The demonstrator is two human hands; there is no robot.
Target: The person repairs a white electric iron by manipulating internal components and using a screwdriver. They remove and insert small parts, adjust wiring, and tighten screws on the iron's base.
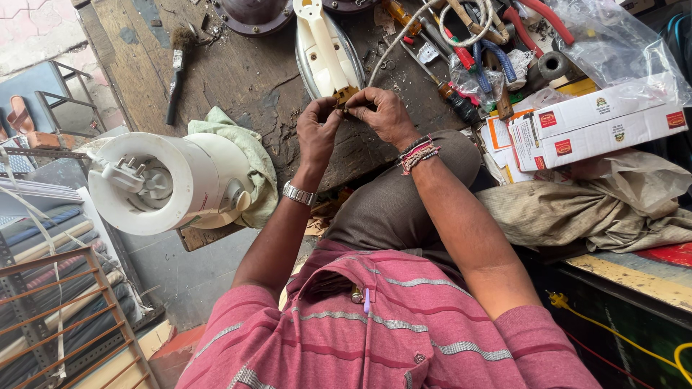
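Both hands' fingers (344, 108) pinching small brass part (347, 94) — iron's rear end

To my right, two long white cardboard boxes with red rectangular labels (598, 124) are lying side by side on the workbench. A clear crumpled plastic bag (613, 43) is resting just above them, partly covering them.

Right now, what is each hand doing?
Left hand: fingers pinched shut on a small part.
Right hand: closed on the same small part.
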